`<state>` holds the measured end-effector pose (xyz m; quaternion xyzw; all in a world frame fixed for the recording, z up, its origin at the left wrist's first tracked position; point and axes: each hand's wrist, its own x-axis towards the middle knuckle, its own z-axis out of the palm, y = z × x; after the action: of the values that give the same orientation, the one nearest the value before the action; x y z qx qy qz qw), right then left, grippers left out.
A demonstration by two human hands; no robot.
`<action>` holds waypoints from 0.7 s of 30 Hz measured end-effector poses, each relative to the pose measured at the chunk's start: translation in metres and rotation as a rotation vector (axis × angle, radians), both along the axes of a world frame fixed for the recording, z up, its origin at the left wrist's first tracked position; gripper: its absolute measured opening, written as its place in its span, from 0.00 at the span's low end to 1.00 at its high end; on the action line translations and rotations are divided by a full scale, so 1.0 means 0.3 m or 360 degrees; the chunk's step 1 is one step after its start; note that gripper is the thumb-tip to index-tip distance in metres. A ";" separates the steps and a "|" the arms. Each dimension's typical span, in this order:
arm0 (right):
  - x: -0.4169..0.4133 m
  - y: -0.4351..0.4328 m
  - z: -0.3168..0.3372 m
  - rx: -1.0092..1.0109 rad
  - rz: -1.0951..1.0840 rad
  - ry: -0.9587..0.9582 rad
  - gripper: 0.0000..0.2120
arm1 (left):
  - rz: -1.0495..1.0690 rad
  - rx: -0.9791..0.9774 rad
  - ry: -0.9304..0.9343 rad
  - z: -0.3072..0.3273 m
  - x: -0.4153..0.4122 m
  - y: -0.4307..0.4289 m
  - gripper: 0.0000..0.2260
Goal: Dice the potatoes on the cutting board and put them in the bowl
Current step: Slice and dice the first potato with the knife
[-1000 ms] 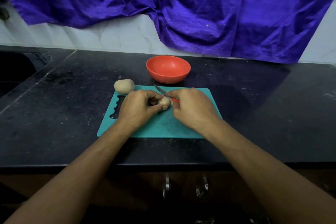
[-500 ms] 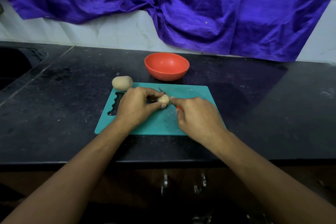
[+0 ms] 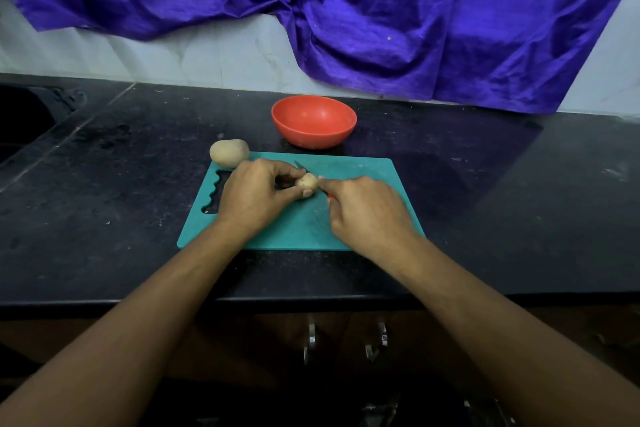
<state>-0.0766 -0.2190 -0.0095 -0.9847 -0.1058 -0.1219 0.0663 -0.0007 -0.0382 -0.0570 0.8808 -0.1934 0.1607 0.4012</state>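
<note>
A teal cutting board (image 3: 360, 180) lies on the black counter. My left hand (image 3: 256, 194) holds a small potato (image 3: 307, 181) down on the board between thumb and fingers. My right hand (image 3: 367, 215) grips a knife (image 3: 300, 166) with a red handle, mostly hidden under the palm; its blade runs behind the potato, tip pointing far-left. A second, whole potato (image 3: 229, 152) rests at the board's far-left corner. The red bowl (image 3: 313, 121) stands just beyond the board and looks empty.
A purple cloth (image 3: 381, 10) hangs over the white wall behind the counter. A sink recess (image 3: 20, 114) lies at the far left. The counter's front edge (image 3: 311, 298) runs below my forearms, with cabinet handles (image 3: 346, 340) underneath.
My right hand has drawn back toward me along the board, so less of the blade shows past the potato. My left hand keeps its hold on the small potato.
</note>
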 end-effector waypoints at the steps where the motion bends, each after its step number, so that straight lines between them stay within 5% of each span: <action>1: -0.001 -0.002 0.001 -0.0024 0.0007 0.0003 0.22 | 0.0003 0.0004 0.0003 -0.002 0.001 0.001 0.14; 10: 0.002 -0.038 -0.022 -0.0065 0.0005 0.0078 0.22 | 0.0022 -0.0035 0.0035 -0.004 0.003 0.010 0.13; 21: 0.068 -0.108 -0.038 0.0921 -0.0158 0.0289 0.14 | -0.0028 -0.0144 0.0137 0.005 -0.004 0.008 0.10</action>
<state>-0.0562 -0.2514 -0.0209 -0.9358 -0.0120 -0.0617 0.3470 -0.0018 -0.0357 -0.0554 0.8661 -0.1764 0.1277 0.4500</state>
